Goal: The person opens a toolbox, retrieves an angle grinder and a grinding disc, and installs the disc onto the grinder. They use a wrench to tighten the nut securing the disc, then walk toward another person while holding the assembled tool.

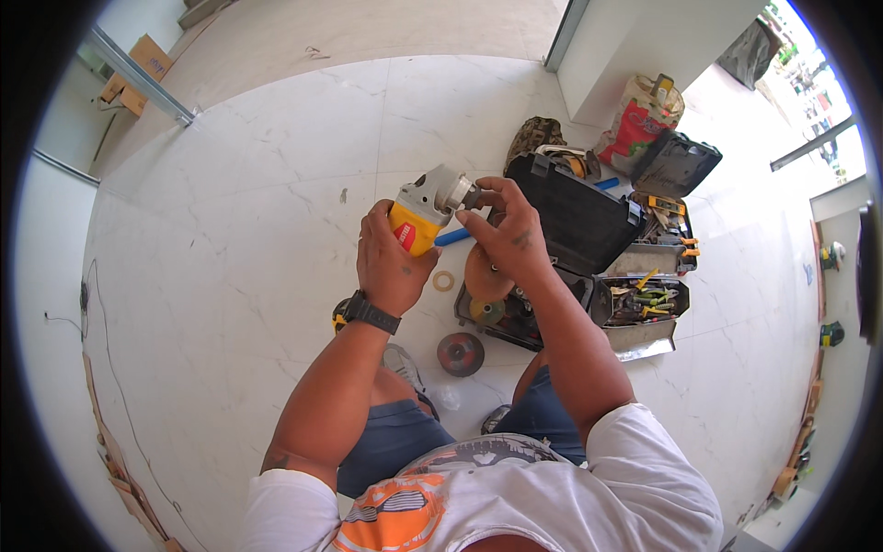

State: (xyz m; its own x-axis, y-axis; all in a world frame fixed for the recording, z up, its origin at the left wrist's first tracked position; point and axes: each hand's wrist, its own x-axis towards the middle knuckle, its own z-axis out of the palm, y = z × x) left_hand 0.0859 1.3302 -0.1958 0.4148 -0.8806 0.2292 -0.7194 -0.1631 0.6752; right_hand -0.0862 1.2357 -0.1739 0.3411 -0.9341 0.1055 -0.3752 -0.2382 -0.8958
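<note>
My left hand (394, 262) is wrapped round the yellow body of an angle grinder (414, 225), its grey gear head tilted up to the right. At that head, the fingers of my right hand (510, 235) are closed on a small dark fitting (470, 196) at the spindle end. Whether the fitting is attached there I cannot tell. Below my right hand lies a brown disc (486, 276), with a greenish disc (485, 311) beside it at the open black case (579, 216). A pale ring (443, 281) and a red and black disc (460, 354) are on the floor.
An open toolbox (642, 302) with pliers and other hand tools stands to the right, another open tool case (667, 225) behind it. Farther back are a red and white sack (639, 120) and a camouflage bag (535, 138). A thin cable (115, 368) runs along the left wall.
</note>
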